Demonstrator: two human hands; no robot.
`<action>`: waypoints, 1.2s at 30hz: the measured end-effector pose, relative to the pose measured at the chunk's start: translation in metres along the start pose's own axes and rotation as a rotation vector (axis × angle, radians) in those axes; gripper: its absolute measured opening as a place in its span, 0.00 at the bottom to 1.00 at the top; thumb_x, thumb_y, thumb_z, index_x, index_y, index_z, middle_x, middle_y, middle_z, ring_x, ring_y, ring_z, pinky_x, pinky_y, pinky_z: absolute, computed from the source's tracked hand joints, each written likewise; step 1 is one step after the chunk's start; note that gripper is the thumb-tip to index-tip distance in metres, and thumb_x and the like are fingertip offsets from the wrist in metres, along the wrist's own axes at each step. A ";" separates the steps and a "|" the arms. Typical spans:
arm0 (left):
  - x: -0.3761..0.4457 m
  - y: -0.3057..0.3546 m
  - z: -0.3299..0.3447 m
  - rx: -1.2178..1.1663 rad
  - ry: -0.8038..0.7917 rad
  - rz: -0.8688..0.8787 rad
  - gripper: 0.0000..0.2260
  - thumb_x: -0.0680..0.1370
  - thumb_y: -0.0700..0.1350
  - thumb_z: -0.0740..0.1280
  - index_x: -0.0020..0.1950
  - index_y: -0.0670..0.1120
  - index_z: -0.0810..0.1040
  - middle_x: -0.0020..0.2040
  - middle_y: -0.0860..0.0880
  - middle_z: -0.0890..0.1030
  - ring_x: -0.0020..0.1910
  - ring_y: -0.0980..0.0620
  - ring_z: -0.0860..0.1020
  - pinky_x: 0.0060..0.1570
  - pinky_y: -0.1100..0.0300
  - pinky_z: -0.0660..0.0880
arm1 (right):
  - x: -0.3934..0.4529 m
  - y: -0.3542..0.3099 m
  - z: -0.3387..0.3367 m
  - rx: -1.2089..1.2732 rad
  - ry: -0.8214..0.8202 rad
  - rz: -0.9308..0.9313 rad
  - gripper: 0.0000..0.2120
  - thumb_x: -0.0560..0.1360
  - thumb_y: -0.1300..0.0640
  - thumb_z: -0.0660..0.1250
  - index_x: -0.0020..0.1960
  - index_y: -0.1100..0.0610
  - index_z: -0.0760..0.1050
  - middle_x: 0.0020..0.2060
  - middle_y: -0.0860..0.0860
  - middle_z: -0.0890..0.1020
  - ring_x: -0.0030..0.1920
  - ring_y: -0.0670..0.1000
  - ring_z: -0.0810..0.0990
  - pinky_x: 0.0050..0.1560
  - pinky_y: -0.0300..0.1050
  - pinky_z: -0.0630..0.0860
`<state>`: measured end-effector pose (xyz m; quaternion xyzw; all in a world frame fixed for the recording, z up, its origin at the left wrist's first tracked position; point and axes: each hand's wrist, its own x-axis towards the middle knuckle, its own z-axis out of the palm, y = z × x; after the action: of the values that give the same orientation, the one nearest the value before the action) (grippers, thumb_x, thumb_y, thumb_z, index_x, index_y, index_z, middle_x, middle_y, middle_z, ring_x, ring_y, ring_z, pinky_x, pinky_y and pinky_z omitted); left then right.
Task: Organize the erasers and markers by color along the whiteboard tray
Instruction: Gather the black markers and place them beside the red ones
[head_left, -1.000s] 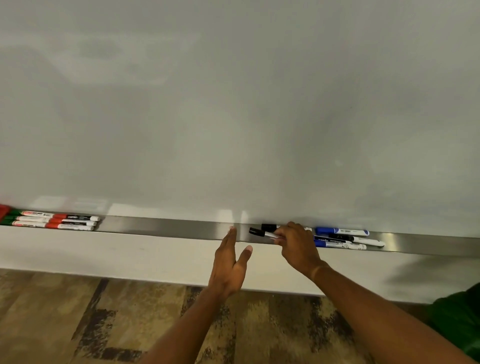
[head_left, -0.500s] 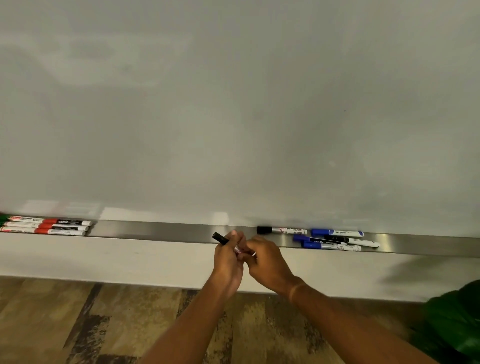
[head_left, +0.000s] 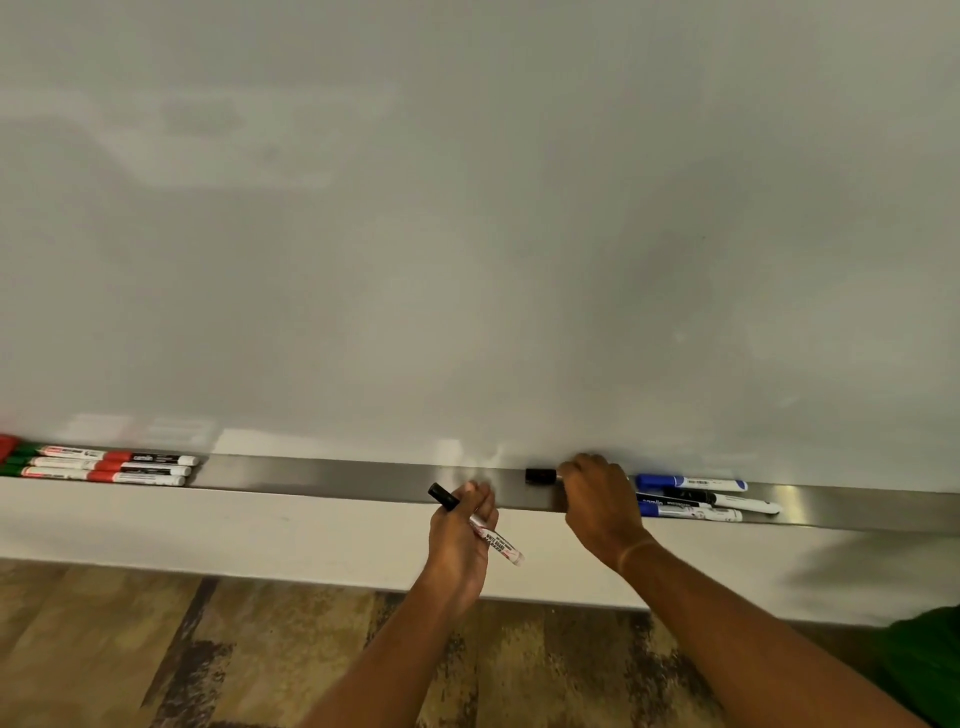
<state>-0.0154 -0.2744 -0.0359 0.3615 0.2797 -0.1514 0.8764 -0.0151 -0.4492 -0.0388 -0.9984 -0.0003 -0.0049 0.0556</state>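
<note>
Marker (head_left: 541, 476) barrel behind right hand (head_left: 597, 501)

We see one group of markers (head_left: 109, 465) lying at the tray's (head_left: 322, 475) far left and another group (head_left: 701, 497) right of centre. Between them, our left hand (head_left: 460, 540) holds a marker (head_left: 475, 525) before the tray; our right hand (head_left: 602, 506) rests on another marker (head_left: 540, 475) in it.

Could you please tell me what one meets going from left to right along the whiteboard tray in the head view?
Red and green markers → bare stretch of tray → left hand gripping a black-capped marker → black cap of a second marker → right hand on that marker → blue and black markers.
</note>
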 end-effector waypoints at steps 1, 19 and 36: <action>0.001 0.001 0.001 -0.004 -0.002 0.001 0.07 0.79 0.36 0.63 0.56 0.37 0.76 0.53 0.40 0.81 0.56 0.44 0.79 0.59 0.54 0.74 | 0.001 0.001 0.000 -0.024 -0.005 -0.003 0.11 0.76 0.59 0.65 0.57 0.55 0.74 0.55 0.53 0.79 0.56 0.53 0.76 0.58 0.46 0.73; 0.005 0.008 0.001 0.009 -0.019 -0.014 0.05 0.79 0.36 0.63 0.52 0.38 0.77 0.49 0.40 0.82 0.52 0.45 0.81 0.57 0.54 0.76 | 0.009 -0.022 -0.018 0.251 0.150 -0.049 0.11 0.75 0.62 0.67 0.57 0.56 0.78 0.53 0.53 0.81 0.54 0.54 0.78 0.56 0.45 0.75; 0.007 -0.002 0.015 0.145 -0.143 -0.028 0.07 0.80 0.40 0.62 0.47 0.39 0.78 0.40 0.43 0.84 0.37 0.48 0.83 0.36 0.58 0.81 | -0.010 -0.044 -0.015 0.827 -0.089 -0.095 0.08 0.73 0.64 0.69 0.50 0.57 0.83 0.44 0.52 0.86 0.44 0.46 0.84 0.47 0.33 0.78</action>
<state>-0.0057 -0.2869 -0.0326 0.4082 0.2099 -0.2088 0.8635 -0.0251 -0.4073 -0.0189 -0.8902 -0.0508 0.0362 0.4512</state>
